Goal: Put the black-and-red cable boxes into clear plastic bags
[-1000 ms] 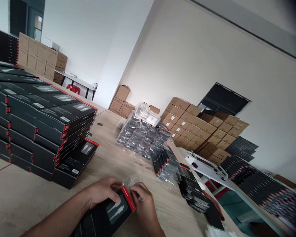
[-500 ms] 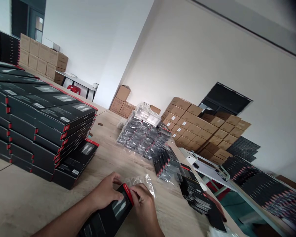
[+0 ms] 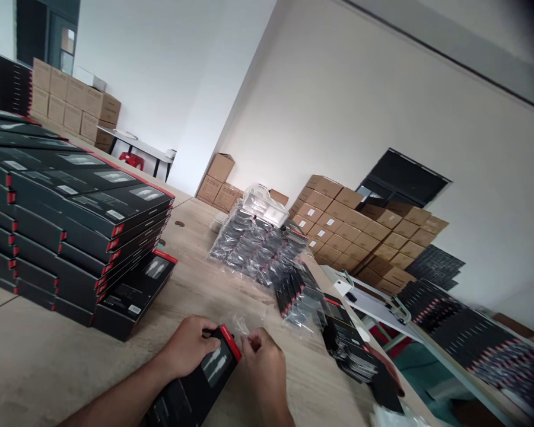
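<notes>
A black box [image 3: 193, 388] with a red end edge and a printed picture of a white cable plug lies tilted in front of me. My left hand [image 3: 189, 350] is closed around its upper side, thumb on the printed face. Just right of the red end is my right hand [image 3: 266, 362], its thumb and fingers pinched together. A crumpled piece of clear plastic [image 3: 240, 325] shows at those fingertips and appears to be held by them. The inside of the box's end is hidden from view.
Stacked black boxes [image 3: 80, 237] stand at the left, with a single box [image 3: 136, 296] against them. Plastic-wrapped black packs [image 3: 258, 249] lie farther back. Loose black sleeves [image 3: 351, 350] sit along the right table edge. Brown cartons [image 3: 338, 219] are piled by the wall.
My right hand has shifted slightly right, off the red end of the box. The clear plastic beyond it now shows smaller and farther left. My left hand keeps its hold on the box.
</notes>
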`<state>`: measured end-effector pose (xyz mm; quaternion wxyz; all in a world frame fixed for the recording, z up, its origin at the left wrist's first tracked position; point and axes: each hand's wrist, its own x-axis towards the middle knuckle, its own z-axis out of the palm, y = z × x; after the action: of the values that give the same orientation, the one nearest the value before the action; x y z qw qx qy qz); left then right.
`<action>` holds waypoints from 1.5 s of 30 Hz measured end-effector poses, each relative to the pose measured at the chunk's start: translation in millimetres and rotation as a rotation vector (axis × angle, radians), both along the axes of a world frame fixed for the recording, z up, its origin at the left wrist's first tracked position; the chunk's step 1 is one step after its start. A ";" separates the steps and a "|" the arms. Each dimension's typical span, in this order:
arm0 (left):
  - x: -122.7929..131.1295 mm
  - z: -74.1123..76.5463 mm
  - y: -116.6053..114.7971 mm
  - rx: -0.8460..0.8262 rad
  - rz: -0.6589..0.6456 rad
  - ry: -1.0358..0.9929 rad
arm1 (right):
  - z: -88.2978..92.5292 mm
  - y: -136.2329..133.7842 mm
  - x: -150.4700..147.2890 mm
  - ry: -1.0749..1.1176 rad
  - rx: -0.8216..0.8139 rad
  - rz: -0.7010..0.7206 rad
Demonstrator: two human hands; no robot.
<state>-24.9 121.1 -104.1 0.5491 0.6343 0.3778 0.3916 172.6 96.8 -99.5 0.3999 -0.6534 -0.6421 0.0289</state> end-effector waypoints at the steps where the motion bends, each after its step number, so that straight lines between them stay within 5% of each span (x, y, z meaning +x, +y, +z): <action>1: 0.6 0.2 0.1 0.001 0.004 -0.003 | -0.1 0.8 0.7 0.087 -0.046 -0.012; 5: 3.2 0.2 0.8 0.011 0.026 -0.109 | 0.2 2.4 1.3 0.288 -0.103 0.052; 17: 5.2 -2.4 2.8 0.010 0.074 -0.143 | 2.2 -0.8 -8.0 0.287 -0.078 0.116; 24: 4.7 3.9 0.4 0.047 0.250 -0.165 | 5.3 -6.5 -16.0 0.319 0.042 0.201; 30: 1.8 23.4 -11.2 0.120 0.218 -0.359 | 21.8 -14.5 -34.2 0.873 -0.136 0.370; 35: -5.3 52.0 -23.9 0.203 0.192 -0.420 | 36.3 -20.0 -29.1 0.927 0.069 0.403; 39: -17.6 59.4 -20.4 0.212 0.112 -0.320 | 37.2 -25.6 -20.5 0.770 -0.022 0.392; 45: -29.1 21.4 -2.8 0.264 0.056 0.223 | 37.3 -27.9 -15.8 0.597 -0.176 0.401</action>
<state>-54.0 118.3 -82.7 0.4047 0.7297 0.3991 0.3801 156.8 68.9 -62.3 0.4983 -0.5094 -0.6074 0.3512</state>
